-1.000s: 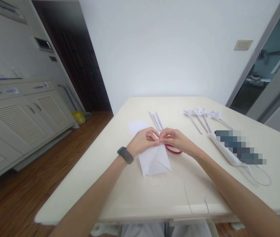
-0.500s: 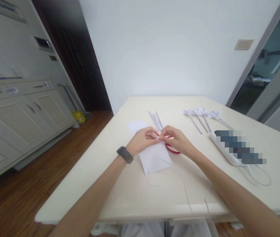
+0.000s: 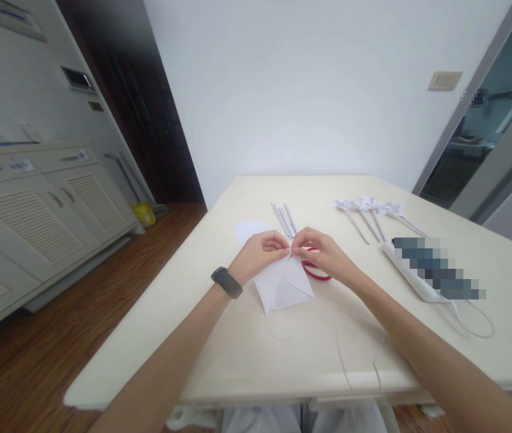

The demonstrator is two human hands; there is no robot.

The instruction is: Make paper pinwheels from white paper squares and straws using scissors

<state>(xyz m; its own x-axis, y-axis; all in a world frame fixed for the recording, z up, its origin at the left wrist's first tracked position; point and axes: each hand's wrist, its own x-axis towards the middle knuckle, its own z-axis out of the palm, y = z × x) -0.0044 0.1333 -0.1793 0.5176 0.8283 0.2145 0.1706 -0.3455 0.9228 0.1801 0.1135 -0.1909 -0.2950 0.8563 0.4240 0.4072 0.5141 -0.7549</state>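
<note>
My left hand (image 3: 259,256) and my right hand (image 3: 321,252) meet over the middle of the cream table (image 3: 220,355). Both pinch the top corner of a folded white paper sheet (image 3: 283,285), whose lower part hangs down toward the table in front of me. My fingers are curled and pressed together on the paper. A dark band sits on my left wrist. Red-handled scissors (image 3: 316,273) lie on the table just under my right hand, partly hidden by it.
Several thin white sticks (image 3: 283,220) lie beyond my hands, beside another white sheet (image 3: 249,230). Finished white paper pinwheels (image 3: 368,207) lie at the right rear. A white power strip (image 3: 411,276) with a cable runs along the right. Thin paper strips (image 3: 344,355) lie near the front edge.
Both hands have lifted slightly and moved a little away from me with the paper. The sheet's lower flaps have drawn closer together under my fingers.
</note>
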